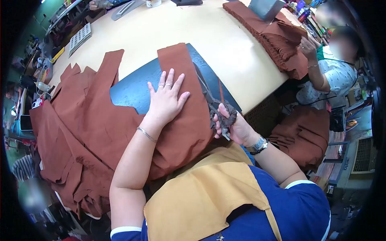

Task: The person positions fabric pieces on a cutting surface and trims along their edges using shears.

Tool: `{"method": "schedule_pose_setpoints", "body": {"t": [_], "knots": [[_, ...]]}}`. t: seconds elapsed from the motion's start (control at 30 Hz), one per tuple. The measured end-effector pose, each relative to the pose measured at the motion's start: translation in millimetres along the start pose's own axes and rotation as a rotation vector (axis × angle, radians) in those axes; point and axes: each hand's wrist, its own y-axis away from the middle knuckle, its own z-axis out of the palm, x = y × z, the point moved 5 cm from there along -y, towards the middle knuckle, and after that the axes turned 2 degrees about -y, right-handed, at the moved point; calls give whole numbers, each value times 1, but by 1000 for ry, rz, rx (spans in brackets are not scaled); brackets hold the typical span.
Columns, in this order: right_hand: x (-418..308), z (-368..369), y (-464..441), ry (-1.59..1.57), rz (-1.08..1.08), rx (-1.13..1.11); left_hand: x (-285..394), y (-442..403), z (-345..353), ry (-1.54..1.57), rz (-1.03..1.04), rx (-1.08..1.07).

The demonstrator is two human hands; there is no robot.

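Note:
My left hand [167,96] lies flat with fingers spread on a reddish-brown cut fabric piece [185,108]. Beneath that fabric is a dark blue-black board [136,86], showing on both sides of it. At the fabric's right edge, my right hand [237,126] is closed around large scissors [203,80] whose handles are wrapped in dark grey cloth. The blades point away from me along the edge, and the fabric partly hides them. A narrow reddish-brown strip [221,90] lies just right of the blades.
More reddish-brown fabric [76,132] is heaped at my left. A co-worker [327,72] sits at the right, a hand on a thick fabric stack [277,44] with a metal block [265,9] on top. Another fabric bundle [303,136] is low on my right. A calendar-like sheet [80,39] lies far left.

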Motion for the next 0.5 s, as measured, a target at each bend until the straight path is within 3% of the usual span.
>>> {"method": "schedule_pose_setpoints", "body": {"t": [0.5], "knots": [[-3, 11, -6, 78, -67, 52, 0, 2, 0, -11, -18, 30]]}}
